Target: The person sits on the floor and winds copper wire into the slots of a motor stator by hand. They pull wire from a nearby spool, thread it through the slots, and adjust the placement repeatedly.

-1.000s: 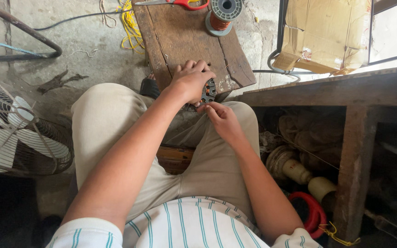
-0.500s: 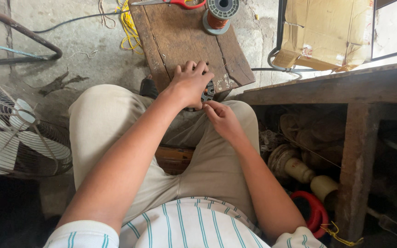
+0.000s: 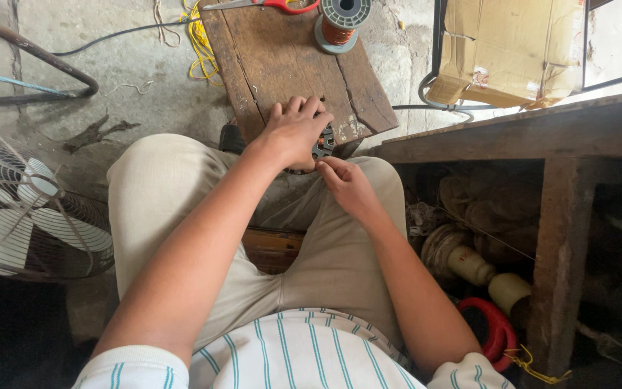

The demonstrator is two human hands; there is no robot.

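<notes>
Left hand (image 3: 295, 131) sits palm-down over a dark metal ring part, looks like a slotted motor stator (image 3: 323, 142). Fingers curled together and clamped on it, so most of it is hidden; only a toothed black-and-grey arc shows just right of the knuckles. Right hand (image 3: 345, 184) comes in from below, fingertips (image 3: 324, 166) pinched together at the stator's lower edge. Whether they grip a wire or just the rim, can't tell, too small.

Stator lies at the near edge of a worn wooden board (image 3: 289, 61), rough grain, cracked, pale chipped patch right of the left fingers. Beyond the fingers, at the board's far end: a grey plastic spool of copper wire (image 3: 340, 21), round flanges, reddish winding, upright. Left of it, scissors with red handles (image 3: 271, 5), partly cut off by the frame edge.

Far-left of the fingers: yellow wire tangle (image 3: 199, 43) on rough concrete floor (image 3: 138, 94). Further left and nearer the body, a fan (image 3: 16, 209) with wire cage and pale blades. Right of the hands: heavy weathered timber bench (image 3: 541, 133), a crumpled cardboard box (image 3: 505, 50) beyond it. Under the bench, cream cylindrical parts (image 3: 469, 263) and a red plastic ring (image 3: 494, 331), in shadow.

Both forearms rest over beige trousers (image 3: 160, 194).
</notes>
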